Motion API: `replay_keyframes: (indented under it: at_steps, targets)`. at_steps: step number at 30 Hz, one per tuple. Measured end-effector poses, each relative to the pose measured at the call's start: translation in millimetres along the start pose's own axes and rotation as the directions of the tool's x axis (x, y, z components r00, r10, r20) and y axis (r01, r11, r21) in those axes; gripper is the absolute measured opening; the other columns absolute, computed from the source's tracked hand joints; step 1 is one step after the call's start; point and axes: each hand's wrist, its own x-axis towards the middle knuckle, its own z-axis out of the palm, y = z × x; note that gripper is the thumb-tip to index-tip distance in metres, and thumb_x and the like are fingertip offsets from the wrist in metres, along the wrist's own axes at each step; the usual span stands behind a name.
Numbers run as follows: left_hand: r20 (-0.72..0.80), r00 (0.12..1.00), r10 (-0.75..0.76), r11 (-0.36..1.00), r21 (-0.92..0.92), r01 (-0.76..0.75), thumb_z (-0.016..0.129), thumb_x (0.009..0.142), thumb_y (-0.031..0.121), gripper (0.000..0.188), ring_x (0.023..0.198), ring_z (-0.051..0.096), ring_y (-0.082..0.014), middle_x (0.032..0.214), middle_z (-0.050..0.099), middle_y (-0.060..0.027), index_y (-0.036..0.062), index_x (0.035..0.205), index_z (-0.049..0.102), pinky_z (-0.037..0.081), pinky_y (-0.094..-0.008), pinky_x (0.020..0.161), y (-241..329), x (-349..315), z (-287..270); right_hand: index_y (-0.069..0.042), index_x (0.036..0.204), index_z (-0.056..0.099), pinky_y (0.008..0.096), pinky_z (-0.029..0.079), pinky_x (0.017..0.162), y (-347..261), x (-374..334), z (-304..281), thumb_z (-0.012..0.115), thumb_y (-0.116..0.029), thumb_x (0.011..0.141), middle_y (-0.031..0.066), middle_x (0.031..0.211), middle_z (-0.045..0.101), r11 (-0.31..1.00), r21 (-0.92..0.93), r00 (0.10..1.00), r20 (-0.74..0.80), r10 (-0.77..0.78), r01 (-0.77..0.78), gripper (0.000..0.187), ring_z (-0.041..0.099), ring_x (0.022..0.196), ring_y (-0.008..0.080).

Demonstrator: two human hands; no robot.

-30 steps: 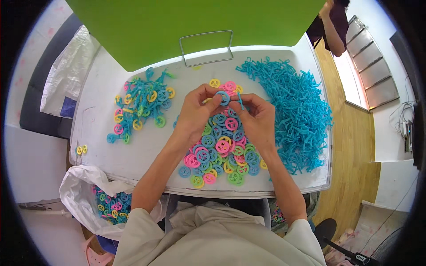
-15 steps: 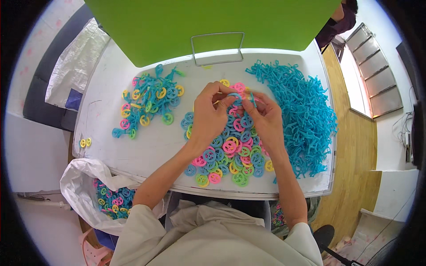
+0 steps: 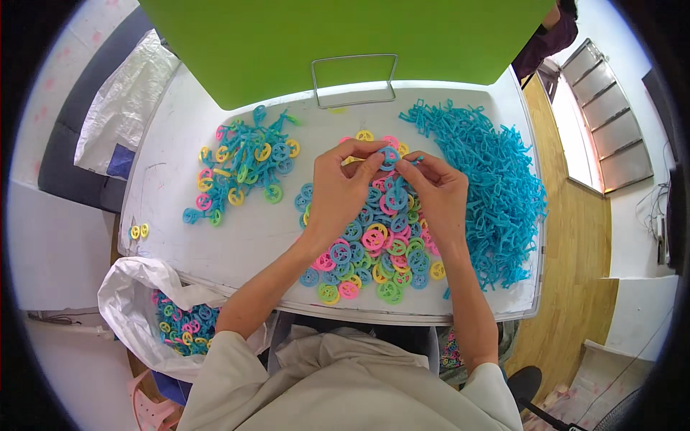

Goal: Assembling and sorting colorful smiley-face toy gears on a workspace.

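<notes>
Between thumb and fingers, my left hand [image 3: 343, 183] pinches a small blue plastic wheel [image 3: 389, 158] with spokes inside its ring. Close beside it, my right hand [image 3: 442, 197] is closed on a teal plastic stick piece [image 3: 417, 161], mostly hidden by the fingertips. Whether the two pieces touch, I cannot tell. Both hands are over a heap of blue, pink, green and yellow wheels [image 3: 375, 237]. To their right spreads a large pile of loose teal stick pieces [image 3: 496, 194]. At the left lies a smaller pile of teal sticks with coloured wheels attached [image 3: 248, 158].
A green panel [image 3: 330, 43] with a wire handle [image 3: 353, 56] stands at the back of the white table [image 3: 251, 248]. Two yellow wheels [image 3: 139, 231] lie near its left edge. Below hangs a white sack [image 3: 129, 294] of similar pieces. Another person's dark sleeve [image 3: 553, 39] shows far right.
The blue wheel has turned to show its spoked face and sits slightly farther right. My right hand has shifted a little right, its fingers closed more over the teal stick.
</notes>
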Motion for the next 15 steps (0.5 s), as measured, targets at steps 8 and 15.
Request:
replay_keyframes:
  at_steps: [8,15]
  targets:
    - [-0.065,0.998,-0.001,1.000,0.011,0.002,0.056,0.091,0.004,0.021,0.089,0.066,-0.0182,0.108,0.061,-0.0125,-0.0075,0.109,0.057,0.057,-0.0271,0.080,-2,-3,4,0.003,0.096,0.068,0.0185,0.049,0.064,1,-5,10,0.071,-0.003,0.080,0.0067,0.083,0.069,1.000,0.006,0.995,-0.097,-0.030,0.030,0.017,0.062,0.074,0.0074]
    - [-0.046,0.997,0.069,0.996,0.056,-0.067,0.056,0.091,0.004,0.018,0.089,0.066,-0.0171,0.107,0.060,-0.0114,-0.0072,0.106,0.057,0.057,-0.0274,0.079,-3,0,-1,0.003,0.093,0.069,0.0183,0.048,0.064,5,-6,9,0.072,0.000,0.079,0.0058,0.082,0.069,0.969,-0.137,0.971,-0.096,-0.221,0.207,0.015,0.063,0.074,0.0071]
